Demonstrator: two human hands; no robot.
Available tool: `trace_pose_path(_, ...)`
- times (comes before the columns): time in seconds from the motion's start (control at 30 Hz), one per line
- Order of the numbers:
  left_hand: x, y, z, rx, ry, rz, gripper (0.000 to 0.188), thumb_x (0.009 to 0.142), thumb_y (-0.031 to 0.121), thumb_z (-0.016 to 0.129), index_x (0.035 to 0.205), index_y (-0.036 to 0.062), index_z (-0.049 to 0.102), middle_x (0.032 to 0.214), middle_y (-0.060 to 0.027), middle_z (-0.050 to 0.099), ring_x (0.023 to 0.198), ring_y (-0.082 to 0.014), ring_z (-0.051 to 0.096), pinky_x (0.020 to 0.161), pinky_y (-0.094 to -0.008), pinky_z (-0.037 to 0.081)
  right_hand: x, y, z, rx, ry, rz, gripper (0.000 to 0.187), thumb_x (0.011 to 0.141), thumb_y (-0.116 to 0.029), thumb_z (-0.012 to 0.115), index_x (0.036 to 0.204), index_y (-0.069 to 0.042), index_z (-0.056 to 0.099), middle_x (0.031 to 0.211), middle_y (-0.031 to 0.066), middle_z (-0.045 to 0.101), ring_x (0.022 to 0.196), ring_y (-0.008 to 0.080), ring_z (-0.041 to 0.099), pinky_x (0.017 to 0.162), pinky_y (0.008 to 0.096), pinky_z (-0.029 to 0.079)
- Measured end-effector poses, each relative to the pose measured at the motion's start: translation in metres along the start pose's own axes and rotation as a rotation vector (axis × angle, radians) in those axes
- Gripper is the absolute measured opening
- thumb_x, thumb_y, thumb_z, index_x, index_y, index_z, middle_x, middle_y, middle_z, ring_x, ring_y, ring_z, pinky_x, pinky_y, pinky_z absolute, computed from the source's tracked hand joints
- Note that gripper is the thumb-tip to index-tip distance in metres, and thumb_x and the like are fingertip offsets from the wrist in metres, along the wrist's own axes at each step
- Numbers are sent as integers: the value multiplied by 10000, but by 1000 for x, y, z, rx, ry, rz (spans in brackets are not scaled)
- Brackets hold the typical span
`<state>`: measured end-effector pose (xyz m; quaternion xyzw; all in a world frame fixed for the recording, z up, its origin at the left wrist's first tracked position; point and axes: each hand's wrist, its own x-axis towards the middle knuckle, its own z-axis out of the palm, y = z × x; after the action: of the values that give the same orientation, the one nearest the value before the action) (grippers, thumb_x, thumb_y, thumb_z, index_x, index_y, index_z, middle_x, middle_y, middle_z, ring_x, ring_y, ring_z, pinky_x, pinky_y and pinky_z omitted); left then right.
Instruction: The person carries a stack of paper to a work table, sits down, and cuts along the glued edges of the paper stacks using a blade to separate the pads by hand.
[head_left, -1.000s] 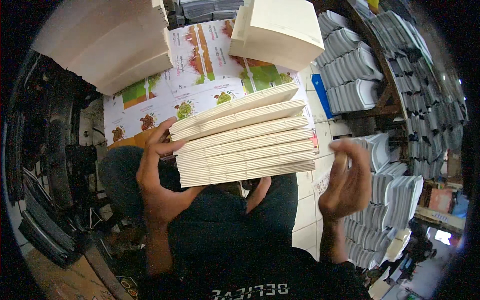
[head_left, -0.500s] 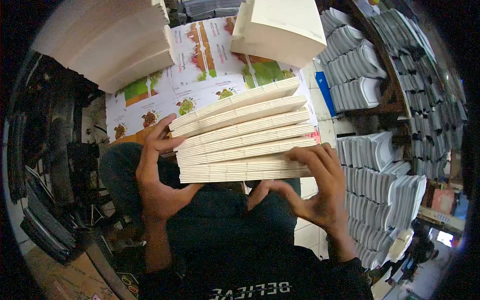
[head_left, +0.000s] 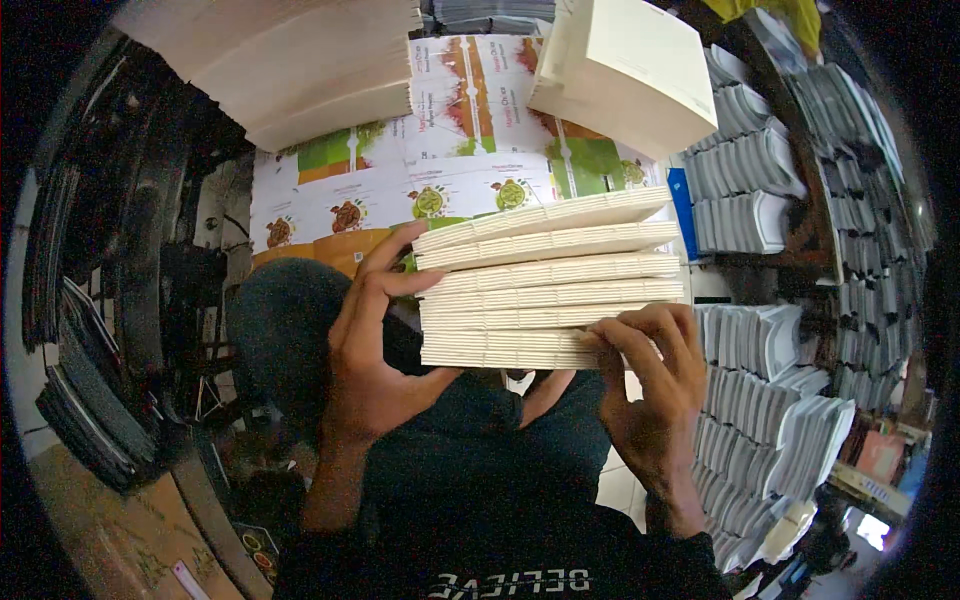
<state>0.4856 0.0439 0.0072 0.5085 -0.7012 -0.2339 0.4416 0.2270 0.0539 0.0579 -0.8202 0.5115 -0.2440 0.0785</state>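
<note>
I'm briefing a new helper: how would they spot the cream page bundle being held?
Start at the colourful printed sheets, upper middle. Just below in view, between left hand and right hand, is the cream page bundle. Unlike the larger cream stacks above, it is handheld, with gaps between its layers toward the right.

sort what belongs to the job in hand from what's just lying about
In hand:
stitched cream page blocks
left hand, gripping their left end
right hand, touching their lower right

Seemingly just lying about:
large cream stack, upper left
cream block, upper right
printed sheets
grey-white paper stacks, right
</note>
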Motion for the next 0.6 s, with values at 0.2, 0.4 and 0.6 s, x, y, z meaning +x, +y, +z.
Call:
trace_pose_path(0.2,0,-2,-1,-19,11,-1,692,650,90,963,1234,34,597,1498,-258,537,1391,-401,547,1145,-483,460,10,-28,-7,-49,-197,121,543,720,-221,917,1200,-80,705,1102,93,619,1048,298,592,917,454,484)
trace_pose_path(0.4,3,-3,6,-108,0,5,694,666,78,951,1251,47,580,1532,-263,491,1438,-426,483,1169,-509,427,-12,-2,19,-3,-120,-46,616,719,-163,854,1304,-77,679,1175,99,650,1096,304,610,929,464,501)
trace_pose_path(0.6,-12,-17,14,-243,19,80,615,673,31,922,1193,162,621,1604,-265,378,1476,-468,411,1164,-533,416,-21,5,40,133,16,-233,633,695,-156,740,1318,-50,719,1302,116,697,1125,283,671,968,457,529)
